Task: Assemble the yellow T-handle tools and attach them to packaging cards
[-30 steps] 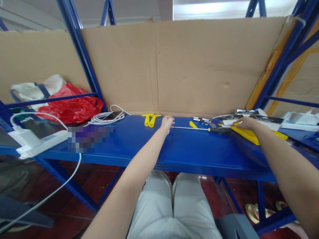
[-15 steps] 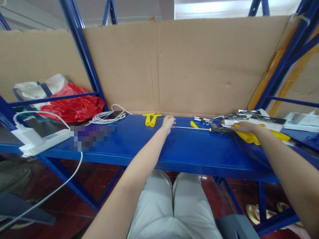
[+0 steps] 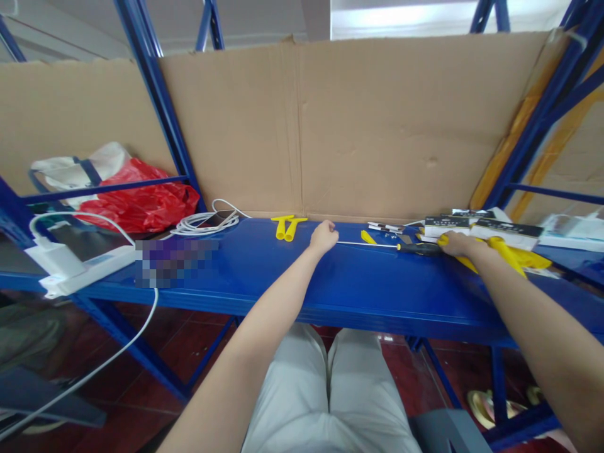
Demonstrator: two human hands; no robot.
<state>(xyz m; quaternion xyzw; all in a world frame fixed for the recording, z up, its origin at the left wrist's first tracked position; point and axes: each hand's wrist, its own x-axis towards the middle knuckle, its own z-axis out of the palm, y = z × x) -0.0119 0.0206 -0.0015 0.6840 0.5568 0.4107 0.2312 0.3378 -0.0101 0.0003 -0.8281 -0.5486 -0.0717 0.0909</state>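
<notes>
My left hand rests curled on the blue shelf, at the metal tip of a long screwdriver with a black and yellow handle. Whether the fingers hold the tip is hidden. My right hand is closed round a yellow plastic part, right beside the screwdriver's handle. Two short yellow plastic pieces lie just left of my left hand, and a smaller yellow piece lies behind the screwdriver's shaft.
A cardboard sheet backs the shelf. White coiled cables, a red bag and a white power strip sit at the left. Black and white boxes lie at the right. Blue uprights frame both sides.
My right hand has closed on the yellow plastic part and drawn it slightly left and up. My left hand has curled shut and shifted a little right toward the screwdriver's tip.
</notes>
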